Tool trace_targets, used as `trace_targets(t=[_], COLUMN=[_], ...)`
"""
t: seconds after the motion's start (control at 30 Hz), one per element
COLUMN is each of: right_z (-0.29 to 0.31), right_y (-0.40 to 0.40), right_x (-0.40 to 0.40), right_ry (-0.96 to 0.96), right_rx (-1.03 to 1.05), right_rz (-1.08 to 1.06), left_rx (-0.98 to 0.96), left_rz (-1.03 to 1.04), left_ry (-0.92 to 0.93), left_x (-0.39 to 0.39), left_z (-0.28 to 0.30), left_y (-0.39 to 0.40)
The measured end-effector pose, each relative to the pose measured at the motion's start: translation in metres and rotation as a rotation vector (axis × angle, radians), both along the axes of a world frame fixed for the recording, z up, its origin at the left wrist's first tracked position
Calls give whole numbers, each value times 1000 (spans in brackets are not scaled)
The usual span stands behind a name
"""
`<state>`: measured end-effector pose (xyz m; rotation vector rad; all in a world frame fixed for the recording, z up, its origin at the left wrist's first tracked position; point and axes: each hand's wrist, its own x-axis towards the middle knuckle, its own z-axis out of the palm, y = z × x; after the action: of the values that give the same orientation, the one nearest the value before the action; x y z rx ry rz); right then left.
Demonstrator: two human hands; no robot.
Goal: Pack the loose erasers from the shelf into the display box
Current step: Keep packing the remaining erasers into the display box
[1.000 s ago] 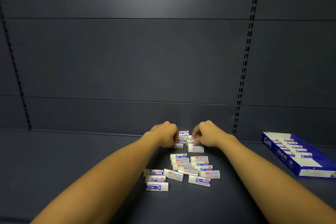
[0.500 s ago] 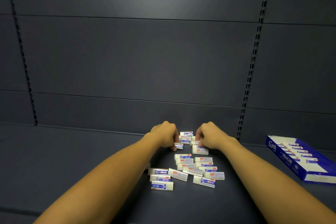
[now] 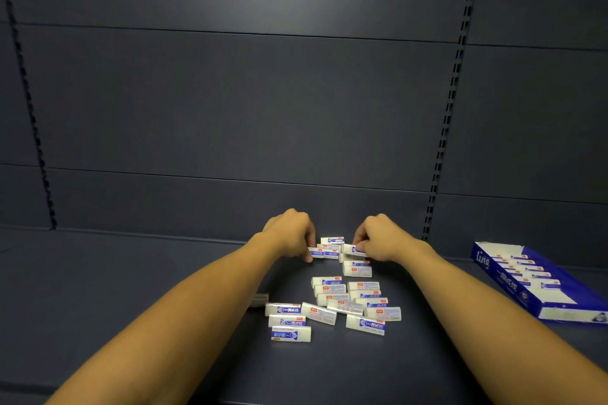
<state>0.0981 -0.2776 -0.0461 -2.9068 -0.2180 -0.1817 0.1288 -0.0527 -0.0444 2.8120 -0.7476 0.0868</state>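
Our left hand [image 3: 291, 233] pinches an eraser [image 3: 317, 253] at the far cluster. Our right hand [image 3: 378, 237] grips another [image 3: 353, 250]; the box [image 3: 539, 283] sits well right.

The erasers [image 3: 332, 302] are white, each wrapped in a sleeve printed with a blue band, white lettering and a small red-orange patch. The box [image 3: 539, 283] is deep blue with white script lettering on its side and a white panel along its near end; the erasers inside it [image 3: 523, 270] show the same white, blue and red-orange marks in a repeating row. The shelf [image 3: 98, 289] is a flat, dark blue-grey. The back wall [image 3: 230, 102] is the same dark blue-grey, split by thin dark horizontal seams. The uprights [image 3: 447, 115] carry columns of small black slots.
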Motion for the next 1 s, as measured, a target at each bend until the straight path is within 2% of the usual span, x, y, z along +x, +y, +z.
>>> trace_targets(t=[0.3, 0.63, 1.0], right_z=[16, 38, 38], right_y=[-24, -53, -94], right_x=[-27, -89, -156], right_ry=[-26, -51, -60], right_rx=[25, -10, -24], right_rz=[-143, -406, -551], left_rx=[-77, -58, -45], left_rz=[-18, -162, -222], left_ry=[-6, -58, -47], left_x=[3, -10, -45], left_z=[22, 35, 37], left_y=[-13, -64, -107])
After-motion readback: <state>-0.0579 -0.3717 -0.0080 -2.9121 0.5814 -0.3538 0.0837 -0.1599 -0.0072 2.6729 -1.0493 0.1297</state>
